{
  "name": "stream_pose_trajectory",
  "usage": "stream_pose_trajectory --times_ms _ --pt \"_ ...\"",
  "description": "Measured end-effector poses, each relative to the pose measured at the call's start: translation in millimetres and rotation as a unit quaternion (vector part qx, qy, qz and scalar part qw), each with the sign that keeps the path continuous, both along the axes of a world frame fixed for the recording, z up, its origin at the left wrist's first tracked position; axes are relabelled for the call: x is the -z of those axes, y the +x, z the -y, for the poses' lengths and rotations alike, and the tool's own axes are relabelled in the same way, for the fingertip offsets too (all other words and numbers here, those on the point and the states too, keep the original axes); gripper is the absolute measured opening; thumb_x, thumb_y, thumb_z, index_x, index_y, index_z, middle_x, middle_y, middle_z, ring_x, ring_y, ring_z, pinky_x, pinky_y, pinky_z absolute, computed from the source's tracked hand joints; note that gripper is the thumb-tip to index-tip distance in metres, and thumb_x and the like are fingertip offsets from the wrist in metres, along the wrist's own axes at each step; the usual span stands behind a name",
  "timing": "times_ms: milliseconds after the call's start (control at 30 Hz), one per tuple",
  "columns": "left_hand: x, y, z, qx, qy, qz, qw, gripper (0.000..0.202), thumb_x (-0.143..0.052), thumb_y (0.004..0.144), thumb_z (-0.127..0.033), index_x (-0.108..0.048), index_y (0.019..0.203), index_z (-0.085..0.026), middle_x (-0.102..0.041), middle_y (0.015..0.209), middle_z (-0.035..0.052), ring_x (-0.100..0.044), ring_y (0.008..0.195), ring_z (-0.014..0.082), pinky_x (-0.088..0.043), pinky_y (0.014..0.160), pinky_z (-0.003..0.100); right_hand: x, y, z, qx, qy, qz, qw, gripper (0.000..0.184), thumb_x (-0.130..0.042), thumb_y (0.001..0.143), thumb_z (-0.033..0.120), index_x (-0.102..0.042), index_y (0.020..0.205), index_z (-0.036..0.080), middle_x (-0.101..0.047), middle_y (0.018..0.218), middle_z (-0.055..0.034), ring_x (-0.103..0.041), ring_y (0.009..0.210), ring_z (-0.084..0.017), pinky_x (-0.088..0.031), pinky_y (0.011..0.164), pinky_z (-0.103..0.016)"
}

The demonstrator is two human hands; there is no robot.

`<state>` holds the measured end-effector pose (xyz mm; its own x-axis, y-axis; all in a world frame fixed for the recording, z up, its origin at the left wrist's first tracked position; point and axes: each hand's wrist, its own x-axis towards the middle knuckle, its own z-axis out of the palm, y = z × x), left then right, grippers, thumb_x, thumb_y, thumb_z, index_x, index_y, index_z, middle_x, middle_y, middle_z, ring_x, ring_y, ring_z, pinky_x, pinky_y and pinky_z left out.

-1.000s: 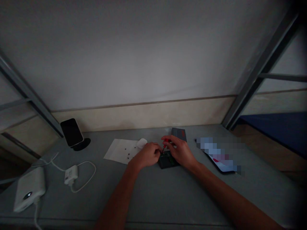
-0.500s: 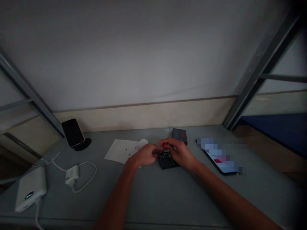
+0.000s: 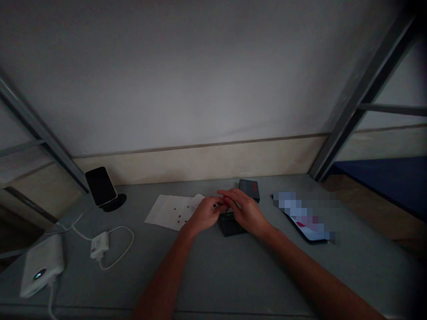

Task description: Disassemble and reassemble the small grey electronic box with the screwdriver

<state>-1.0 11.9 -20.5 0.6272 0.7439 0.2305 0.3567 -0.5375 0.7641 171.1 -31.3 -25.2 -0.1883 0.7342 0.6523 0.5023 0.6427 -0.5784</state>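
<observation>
Both my hands meet over a small black device [image 3: 229,226] lying on the grey table [image 3: 213,275]. My left hand [image 3: 206,213] is curled, fingertips pinched at the device's far left edge. My right hand [image 3: 243,210] covers the device's far side, with its fingers closed round a small red-handled tool [image 3: 226,203], only a bit of red showing. What my left fingers pinch is hidden. A white paper sheet [image 3: 168,210] with several tiny dark screws lies just left of my left hand. A dark small box [image 3: 249,189] stands behind my right hand.
A phone on a round stand [image 3: 102,189] is at the back left. A white charger with cable [image 3: 99,245] and a white power bank [image 3: 42,265] lie at the front left. A blurred-out flat object [image 3: 307,215] lies to the right. Metal frame bars [image 3: 360,93] rise on both sides.
My hands have drawn closer together over the device; my right hand has shifted left, and less of the red tool handle shows now.
</observation>
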Motion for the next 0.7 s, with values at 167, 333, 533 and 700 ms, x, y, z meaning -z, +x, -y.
stream_pose_trajectory --times_ms 167,333,533,700 --pt "0.6 1.9 0.0 -0.032 -0.008 0.012 0.999 0.021 -0.066 0.086 -0.025 -0.070 0.104 -0.013 -0.074 0.104 0.0098 -0.066 0.095 0.0220 -0.049 0.087 0.031 -1.2 -2.4 0.5 0.032 -0.014 -0.027 0.999 0.016 -0.060 0.096 0.031 -0.073 0.103 0.024 -0.064 0.090 -0.0054 -0.063 0.084 -0.019 -0.053 0.081 -0.033" --pt "-1.2 2.4 -1.5 -0.042 -0.003 0.040 0.998 0.017 -0.057 0.091 -0.019 -0.071 0.094 -0.013 -0.075 0.098 0.0100 -0.067 0.091 0.0210 -0.050 0.087 0.032 -4.5 -5.0 3.0 -0.021 -0.003 -0.043 0.999 0.031 -0.050 0.100 0.023 -0.065 0.127 0.025 -0.066 0.108 -0.0090 -0.063 0.100 -0.021 -0.052 0.090 -0.036" --pt "0.3 4.0 1.9 -0.020 -0.016 0.044 0.999 0.023 -0.065 0.086 -0.022 -0.070 0.106 -0.014 -0.074 0.106 0.0094 -0.066 0.099 0.0225 -0.049 0.092 0.033 -5.2 -3.4 1.3 0.035 -0.008 -0.055 0.998 0.014 -0.063 0.093 0.029 -0.074 0.099 0.023 -0.063 0.088 -0.0058 -0.062 0.084 -0.020 -0.054 0.080 -0.035" --pt "1.9 6.9 1.7 -0.022 -0.014 0.056 0.998 0.022 -0.055 0.090 -0.014 -0.072 0.103 -0.013 -0.074 0.109 0.0108 -0.067 0.101 0.0226 -0.049 0.094 0.034 -5.6 -4.5 2.9 -0.021 0.004 -0.053 0.998 0.028 -0.049 0.100 0.022 -0.069 0.119 0.024 -0.066 0.107 -0.0094 -0.063 0.101 -0.021 -0.052 0.090 -0.036"
